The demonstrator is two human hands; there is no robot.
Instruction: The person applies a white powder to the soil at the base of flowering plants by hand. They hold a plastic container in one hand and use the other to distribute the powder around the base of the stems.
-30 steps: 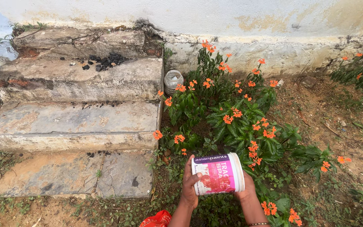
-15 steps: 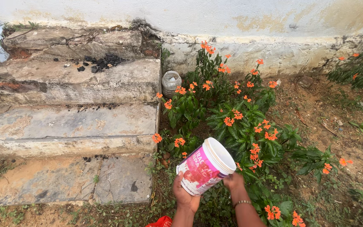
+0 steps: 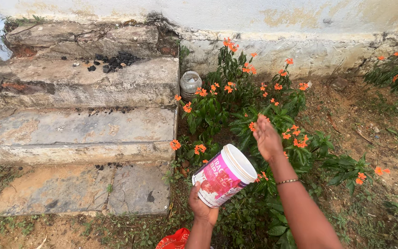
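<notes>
Both hands are over the flower bed — the left hand (image 3: 202,207) grips a white and pink plastic bucket (image 3: 224,175) from below, tilted with its open mouth up and to the right. Above it, the right hand (image 3: 266,136) is raised with fingers spread, holding nothing, over the orange-flowered plant (image 3: 249,110). Stone steps (image 3: 79,124) lie to the left — a clear jar (image 3: 190,84) sits beside them, near the wall (image 3: 236,18).

The bucket (image 3: 224,176) is glossy white plastic with a smooth pink label, the steps (image 3: 79,131) rough weathered stone, the jar (image 3: 190,84) cloudy plastic.
</notes>
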